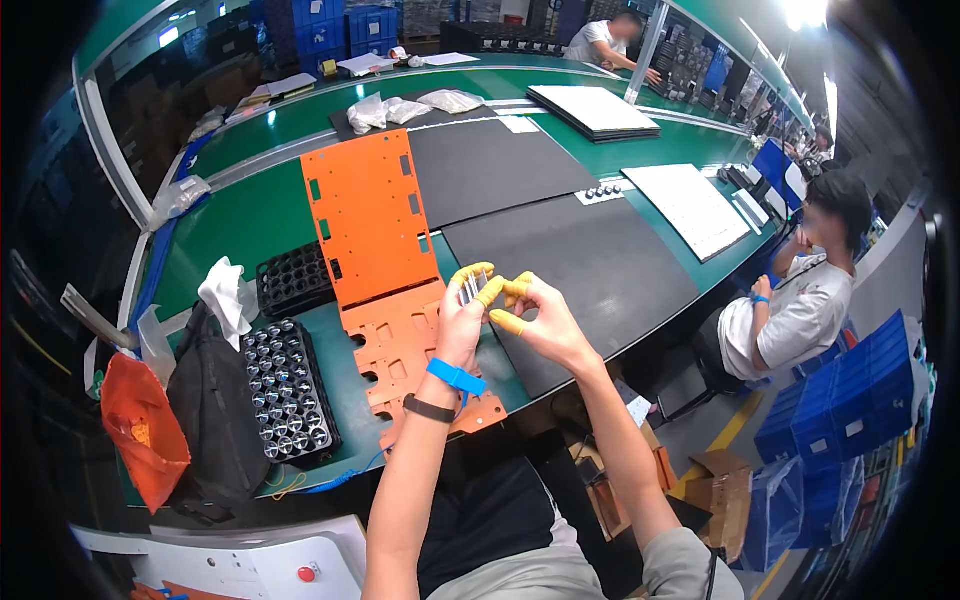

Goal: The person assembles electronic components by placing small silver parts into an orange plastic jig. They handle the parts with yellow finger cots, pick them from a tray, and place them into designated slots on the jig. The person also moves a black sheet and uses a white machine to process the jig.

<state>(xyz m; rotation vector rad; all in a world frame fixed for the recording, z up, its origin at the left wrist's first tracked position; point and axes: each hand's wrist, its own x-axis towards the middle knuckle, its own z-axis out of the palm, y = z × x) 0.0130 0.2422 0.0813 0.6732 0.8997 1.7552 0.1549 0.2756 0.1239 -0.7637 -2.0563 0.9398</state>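
Got a few thin shiny pieces [473,288] pinched in the left hand [460,320], too small to count for sure, held up over the right side of one orange frame [370,215] made of two panels. Right hand [545,325] just beside, thumb spread from the fingers, fingertips close to the pieces, can't tell if gripping anything. Yellow covers on several fingertips of both, plus one blue band [456,377] and one dark band [428,408] on the left wrist

Counting two black trays left of the frame, the near tray [288,395] full of shiny round parts, the far tray [293,280] behind. Also two black mats [590,285] on the green bench [260,210], one small white card [600,195] with what look like four dark round bits, and three clear bags [450,101] up past the frame. One co-worker [795,310] seated off to the right, another person [600,42] across the bench
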